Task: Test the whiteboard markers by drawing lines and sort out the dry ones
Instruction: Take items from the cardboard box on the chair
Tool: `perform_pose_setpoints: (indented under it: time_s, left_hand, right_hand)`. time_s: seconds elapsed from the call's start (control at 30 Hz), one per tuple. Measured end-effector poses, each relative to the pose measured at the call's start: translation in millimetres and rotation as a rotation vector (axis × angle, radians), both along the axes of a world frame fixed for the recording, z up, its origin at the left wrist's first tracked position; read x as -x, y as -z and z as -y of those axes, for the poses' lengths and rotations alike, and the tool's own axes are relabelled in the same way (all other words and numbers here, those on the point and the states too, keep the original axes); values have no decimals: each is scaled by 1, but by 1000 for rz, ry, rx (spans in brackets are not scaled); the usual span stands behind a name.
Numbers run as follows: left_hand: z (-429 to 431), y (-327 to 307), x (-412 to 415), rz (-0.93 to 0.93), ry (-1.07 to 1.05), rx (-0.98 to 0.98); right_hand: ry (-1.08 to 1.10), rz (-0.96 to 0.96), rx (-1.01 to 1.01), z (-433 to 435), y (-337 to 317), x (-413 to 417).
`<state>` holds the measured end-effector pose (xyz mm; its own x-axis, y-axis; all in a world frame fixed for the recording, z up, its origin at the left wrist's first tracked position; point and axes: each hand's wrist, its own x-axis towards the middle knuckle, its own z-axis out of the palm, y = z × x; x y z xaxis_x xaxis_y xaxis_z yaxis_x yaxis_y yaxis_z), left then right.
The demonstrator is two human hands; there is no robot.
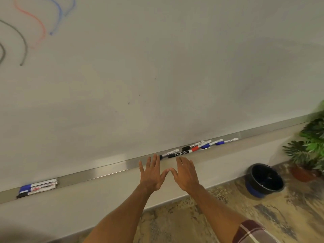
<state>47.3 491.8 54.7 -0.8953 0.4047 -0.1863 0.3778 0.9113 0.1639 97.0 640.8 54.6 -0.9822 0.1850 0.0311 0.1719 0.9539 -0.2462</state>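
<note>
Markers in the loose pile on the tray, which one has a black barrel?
The black marker with white lettering, lying at the front edge of the tray just beyond the right hand; the others there show white barrels.

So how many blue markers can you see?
3 blue markers: one in the left pile on the tray, two side by side in the right pile. Others may be hidden.

You face a smooth whiteboard (175,67) with a soft sheen. Its ledge (108,171) is brushed metal, catching dull streaks of light. The markers (180,153) on it have smooth plastic barrels. Your sleeve (252,232) is checked woven cloth; the floor (175,223) looks like polished mottled stone, the bin (263,174) glossy dark plastic.
</note>
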Motion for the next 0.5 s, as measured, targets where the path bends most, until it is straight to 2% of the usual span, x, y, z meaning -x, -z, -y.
perform_pose_setpoints:
  time_s: [0.37,0.5]
  left_hand:
    - [-17,31,45,64,5,26]
    - [-25,42,60,88,-4,-48]
  right_hand:
    - [-15,-9,33,-24,35,58]
    - [-12,42,0,-31,46,74]
